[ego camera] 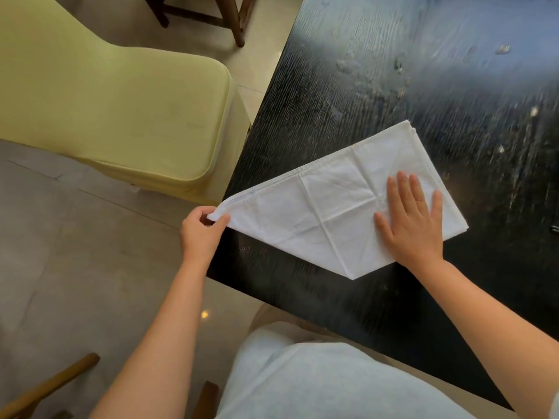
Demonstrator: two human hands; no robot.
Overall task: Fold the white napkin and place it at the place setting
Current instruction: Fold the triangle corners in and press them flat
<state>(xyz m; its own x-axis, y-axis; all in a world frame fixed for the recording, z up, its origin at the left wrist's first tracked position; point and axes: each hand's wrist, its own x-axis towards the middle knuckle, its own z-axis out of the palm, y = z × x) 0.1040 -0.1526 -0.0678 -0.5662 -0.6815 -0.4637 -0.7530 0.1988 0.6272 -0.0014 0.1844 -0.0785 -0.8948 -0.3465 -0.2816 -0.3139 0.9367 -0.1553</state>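
The black wood-grain table [393, 71] carries a white folded cloth napkin [326, 213], lying near its left edge.

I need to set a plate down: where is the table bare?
Bare: the dark table beyond the white napkin's far edge, and the near strip between napkin and table edge. Crowded: the left corner, where the left hand pinches the napkin's tip, the right hand pressing flat.

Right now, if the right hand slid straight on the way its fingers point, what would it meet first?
The right hand lies flat on the white napkin, fingers pointing toward the table's far side. It would probably cross the napkin's far edge onto bare black table; nothing else shows there.
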